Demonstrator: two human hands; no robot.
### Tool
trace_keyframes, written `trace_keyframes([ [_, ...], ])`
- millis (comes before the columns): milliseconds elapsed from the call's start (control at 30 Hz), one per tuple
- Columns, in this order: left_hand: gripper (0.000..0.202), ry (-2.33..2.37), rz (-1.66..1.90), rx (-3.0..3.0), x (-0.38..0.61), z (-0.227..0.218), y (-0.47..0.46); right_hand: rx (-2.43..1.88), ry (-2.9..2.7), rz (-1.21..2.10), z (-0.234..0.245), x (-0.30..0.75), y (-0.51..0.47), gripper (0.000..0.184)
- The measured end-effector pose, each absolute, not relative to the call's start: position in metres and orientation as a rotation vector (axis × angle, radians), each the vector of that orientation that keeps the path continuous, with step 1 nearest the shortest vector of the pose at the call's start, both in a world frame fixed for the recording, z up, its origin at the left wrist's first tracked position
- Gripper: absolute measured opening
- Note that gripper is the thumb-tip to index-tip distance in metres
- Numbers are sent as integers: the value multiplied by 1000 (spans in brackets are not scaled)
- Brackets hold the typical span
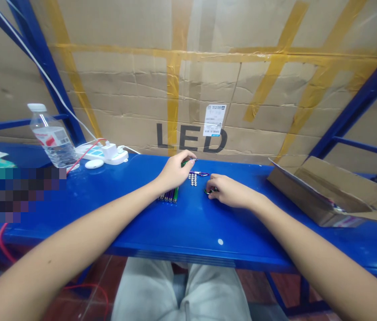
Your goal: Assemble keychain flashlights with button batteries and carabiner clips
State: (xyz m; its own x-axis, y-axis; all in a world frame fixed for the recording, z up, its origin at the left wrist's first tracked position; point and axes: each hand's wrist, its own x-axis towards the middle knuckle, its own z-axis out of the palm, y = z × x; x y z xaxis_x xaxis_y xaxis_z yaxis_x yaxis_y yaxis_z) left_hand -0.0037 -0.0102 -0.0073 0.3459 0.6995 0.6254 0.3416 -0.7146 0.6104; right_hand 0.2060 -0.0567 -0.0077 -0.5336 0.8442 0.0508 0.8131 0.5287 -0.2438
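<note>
My left hand (pixel 174 171) is closed over the back of the table, fingers curled round a slim green pen-like piece (pixel 184 163), mostly hidden by the fingers. Just right of it lies a purple pen-like piece (pixel 200 173) with a silver part. Small round silver pieces (pixel 193 180) stand in rows in front of that. Below my left wrist, several purple and green tubes (pixel 170 196) lie side by side, partly covered by the hand. My right hand (pixel 225 190) rests low with its fingertips pinched together at a small dark, greenish thing (pixel 207 191), too hidden to name.
The blue table (pixel 182 232) bears an open cardboard box (pixel 312 200) at the right. At the left are a water bottle (pixel 53 138), a white power strip (pixel 119 156) with cables and a white disc (pixel 94 164). A large taped carton (pixel 135 98) stands behind.
</note>
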Motion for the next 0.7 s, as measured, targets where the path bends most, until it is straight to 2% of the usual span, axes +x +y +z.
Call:
trace_keyframes([
  [200, 13, 864, 1368, 2232, -2, -3, -17, -1169, -2526, 341, -11, 202, -60, 11],
  [367, 14, 852, 1326, 2270, -3, -4, -14, -1061, -1970, 908, -12, 200, -53, 7],
  [433, 14, 852, 1268, 2313, -3, -6, -13, -1026, -1817, 1018, -15, 202, -48, 11],
  [700, 17, 838, 1114, 2518, 2, -12, -19, -1034, -1824, 977, -22, 200, -48, 32],
])
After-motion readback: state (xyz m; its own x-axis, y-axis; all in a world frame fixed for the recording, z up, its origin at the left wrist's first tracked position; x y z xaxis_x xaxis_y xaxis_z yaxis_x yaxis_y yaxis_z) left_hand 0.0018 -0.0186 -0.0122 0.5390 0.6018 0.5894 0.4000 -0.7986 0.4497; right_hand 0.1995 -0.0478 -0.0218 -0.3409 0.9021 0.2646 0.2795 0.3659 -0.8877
